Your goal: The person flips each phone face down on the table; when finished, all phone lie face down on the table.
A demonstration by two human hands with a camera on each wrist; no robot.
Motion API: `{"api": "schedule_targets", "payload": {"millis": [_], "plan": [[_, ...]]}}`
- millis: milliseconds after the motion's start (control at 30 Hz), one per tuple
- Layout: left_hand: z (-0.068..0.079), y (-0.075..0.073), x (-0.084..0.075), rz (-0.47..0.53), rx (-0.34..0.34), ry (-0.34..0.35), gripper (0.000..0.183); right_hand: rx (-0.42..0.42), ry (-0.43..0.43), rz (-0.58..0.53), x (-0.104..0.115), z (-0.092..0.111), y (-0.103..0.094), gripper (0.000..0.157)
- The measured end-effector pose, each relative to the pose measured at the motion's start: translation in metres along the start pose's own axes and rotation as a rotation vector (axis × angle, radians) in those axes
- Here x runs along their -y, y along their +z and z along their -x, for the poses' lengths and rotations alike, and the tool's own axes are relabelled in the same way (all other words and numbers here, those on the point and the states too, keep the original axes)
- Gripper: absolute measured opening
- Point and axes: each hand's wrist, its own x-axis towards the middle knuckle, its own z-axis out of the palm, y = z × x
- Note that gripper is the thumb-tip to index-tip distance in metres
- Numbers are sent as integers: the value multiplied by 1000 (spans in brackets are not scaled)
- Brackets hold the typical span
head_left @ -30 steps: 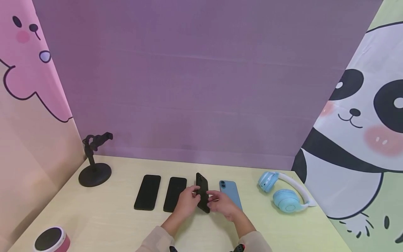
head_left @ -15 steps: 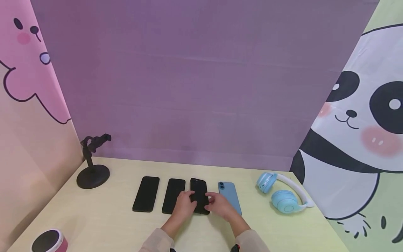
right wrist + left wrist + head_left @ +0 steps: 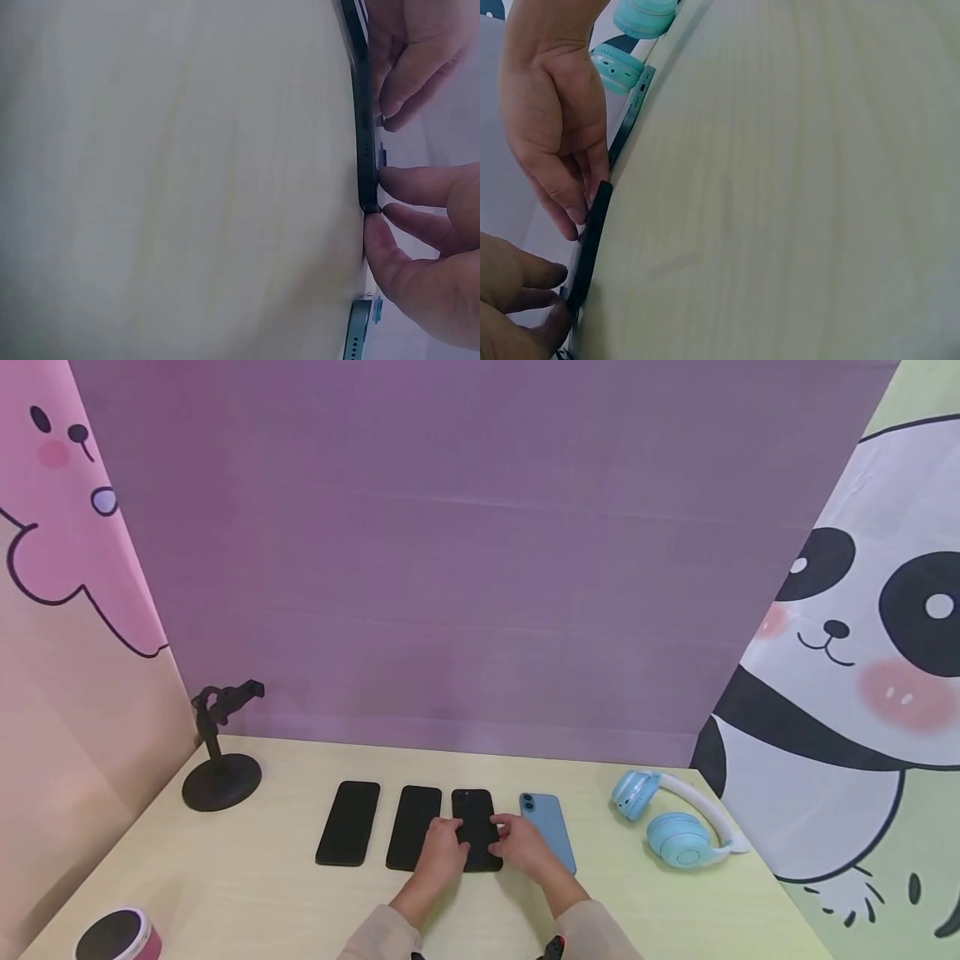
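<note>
A black phone lies on the pale wooden table, third in a row, its camera end toward the back. My left hand holds its left edge with thumb and fingers. On the opposite edge, my right hand grips with thumb and fingertips. The left wrist view shows this phone edge-on, low against the tabletop, between both hands. Left of it lie two more black phones, the nearer one partly behind my left hand and the farther one fully visible. A blue phone lies to the right, partly covered by my right hand.
Light blue and white headphones lie at the right. A black phone stand with a round base is at the back left. A pink and white round object with a dark top sits front left. A purple backdrop rises behind the table.
The black phone between my hands was tilted up on its edge, then came down flat, back facing up. Both hands stay at its sides. The other phones have not moved.
</note>
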Motion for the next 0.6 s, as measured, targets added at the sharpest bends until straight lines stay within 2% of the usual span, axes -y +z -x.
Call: {"api": "schedule_targets", "payload": {"millis": [300,600], "plan": [[-2,0,6,-29,22,26,36,2,25,-3,0,0,-2,46],[-2,-2,3,-23,45,23,38,10,56,6,1,-2,-2,48]]}}
